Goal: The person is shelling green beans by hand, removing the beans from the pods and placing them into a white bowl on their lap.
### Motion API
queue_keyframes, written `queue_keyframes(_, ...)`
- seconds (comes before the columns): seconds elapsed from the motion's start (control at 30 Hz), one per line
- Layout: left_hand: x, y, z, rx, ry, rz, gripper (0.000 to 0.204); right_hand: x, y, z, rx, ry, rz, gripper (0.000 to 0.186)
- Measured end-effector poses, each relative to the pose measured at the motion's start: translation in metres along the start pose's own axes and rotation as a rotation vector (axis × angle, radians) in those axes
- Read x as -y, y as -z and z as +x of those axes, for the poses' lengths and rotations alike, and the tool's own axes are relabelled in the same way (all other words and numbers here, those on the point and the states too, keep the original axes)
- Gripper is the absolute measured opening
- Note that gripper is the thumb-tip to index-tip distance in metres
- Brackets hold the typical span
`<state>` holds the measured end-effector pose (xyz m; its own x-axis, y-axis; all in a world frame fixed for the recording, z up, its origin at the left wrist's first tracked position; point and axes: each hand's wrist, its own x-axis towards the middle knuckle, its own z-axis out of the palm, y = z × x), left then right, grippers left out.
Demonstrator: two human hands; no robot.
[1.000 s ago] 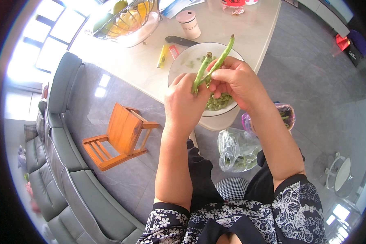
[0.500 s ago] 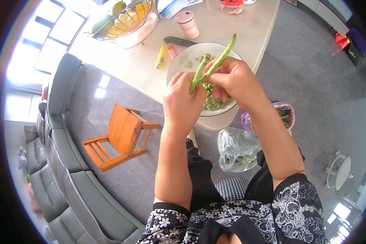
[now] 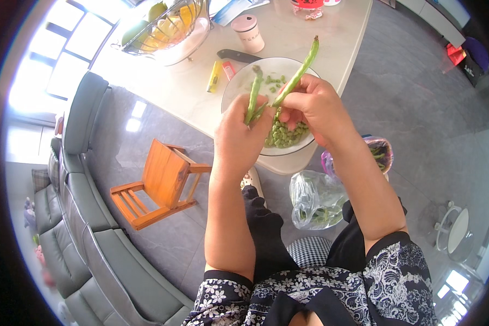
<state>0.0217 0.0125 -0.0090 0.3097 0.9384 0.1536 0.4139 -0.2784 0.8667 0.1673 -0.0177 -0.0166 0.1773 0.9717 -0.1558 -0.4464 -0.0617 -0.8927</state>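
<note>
My left hand (image 3: 239,136) is closed around a short upright green bean pod (image 3: 253,89). My right hand (image 3: 318,111) pinches a longer pod (image 3: 300,68) slanting up to the right; the pods' lower ends nearly meet between my fingers, and I cannot tell whether they are joined. Both hands are over a white dark-rimmed plate (image 3: 232,84) holding green shelled beans (image 3: 284,136), partly hidden by the hands. Just beyond the plate lie a dark-handled knife (image 3: 236,55), a yellow item (image 3: 214,76) and a red one (image 3: 228,71).
A fruit basket (image 3: 165,32), pink-lidded cup (image 3: 248,35) and papers share the pale table (image 3: 331,43). Below are a lined bin (image 3: 380,153) and plastic bag (image 3: 315,195) with greens. A wooden chair (image 3: 165,174) and grey sofa (image 3: 87,212) are at left.
My left hand has shifted slightly left and tilted the short pod more upright, away from the long pod. The long pod's tip in my right hand reaches a little higher.
</note>
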Motion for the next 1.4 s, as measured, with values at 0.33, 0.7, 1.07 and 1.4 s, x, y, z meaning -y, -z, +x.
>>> queue_keyframes(0.33,0.0039,-0.0010,-0.0026,0.006,0.056,0.156,0.018,-0.0052,-0.0028,0.0007,0.015,0.032,-0.040,0.011)
queue_keyframes(0.7,0.0022,-0.0047,-0.0024,-0.051,-0.163,0.159,0.013,-0.0058,-0.0001,0.0006,0.028,0.028,-0.058,0.010)
queue_keyframes(1.07,0.0055,-0.0038,0.0008,-0.058,-0.227,0.217,0.011,-0.0014,0.0015,0.0023,0.057,-0.147,0.139,0.010)
queue_keyframes(1.4,0.0053,-0.0036,-0.0008,-0.066,-0.255,0.174,0.010,-0.0087,-0.0017,0.0042,0.072,-0.113,0.012,0.011)
